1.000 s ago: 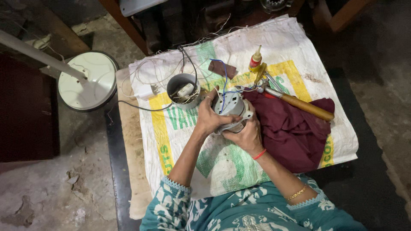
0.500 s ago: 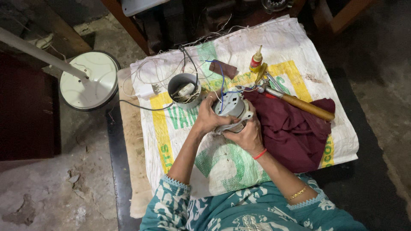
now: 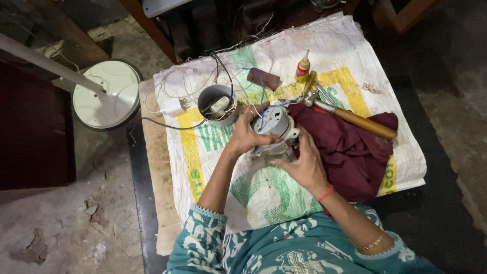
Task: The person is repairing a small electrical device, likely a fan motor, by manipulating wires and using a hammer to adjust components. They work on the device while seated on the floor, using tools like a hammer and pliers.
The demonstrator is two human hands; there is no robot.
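Bare concrete floor surrounds the low desk (image 3: 152,203), which is covered by a white woven sack (image 3: 355,56) with green and yellow print. You have both hands on a small round grey motor housing (image 3: 274,127) at the middle of the sack. Compared with a second ago very little has changed: the housing sits in the same spot above the sack, your left hand (image 3: 246,134) keeps its wrap around the left side, and your right hand (image 3: 304,165) has only shifted its fingers slightly along the lower right edge (the view itself has hardly moved). That reads as close handling of the part, not a move to another place.

As to the grip: your left hand is closed on the housing, thumb over the top rim. Your right hand is partly open, fingertips touching the housing's underside and right flank, palm clear of it. The housing thus lies between the two hands, nearer the left palm, with blue wire (image 3: 261,83) rising from its top.

Just beyond it stands a grey cup (image 3: 215,104) holding small parts. A maroon cloth (image 3: 350,147) lies to the right, under a wooden-handled hammer (image 3: 360,122), with a small glue bottle (image 3: 303,67) behind. A white round fan base (image 3: 106,94) rests on the floor at left
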